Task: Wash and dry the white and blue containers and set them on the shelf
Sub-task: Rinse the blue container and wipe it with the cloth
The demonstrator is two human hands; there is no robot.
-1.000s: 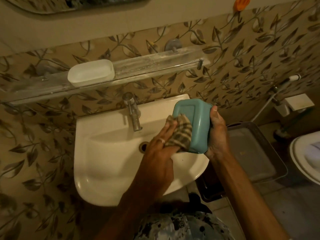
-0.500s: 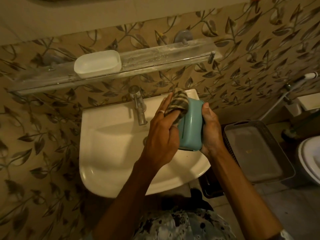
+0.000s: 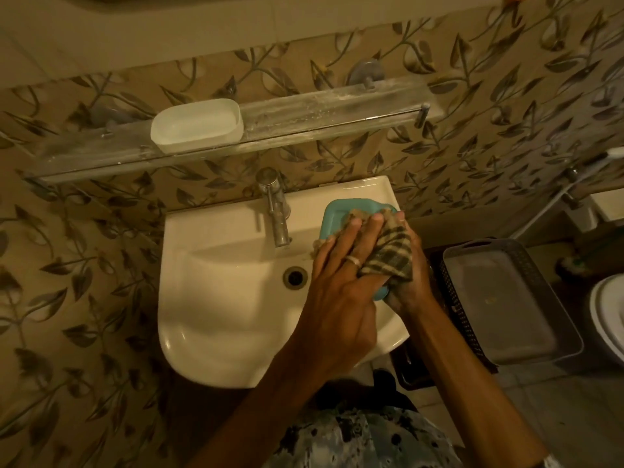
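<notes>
The blue container is held on edge over the right side of the white sink. My right hand grips it from the right and underneath. A checked cloth lies over the container, and my left hand, a ring on one finger, presses it on with straight fingers. Most of the container is hidden by the hands and cloth. The white container stands on the glass shelf above the sink, left of the middle.
A metal tap stands at the sink's back, just left of the blue container. A dark basket holding a grey tray sits on the floor to the right. A toilet rim shows at the far right edge.
The blue container has turned in my right hand. My left hand has slid the cloth up over its upper face, fingers now flat. The view has tilted down a little.
</notes>
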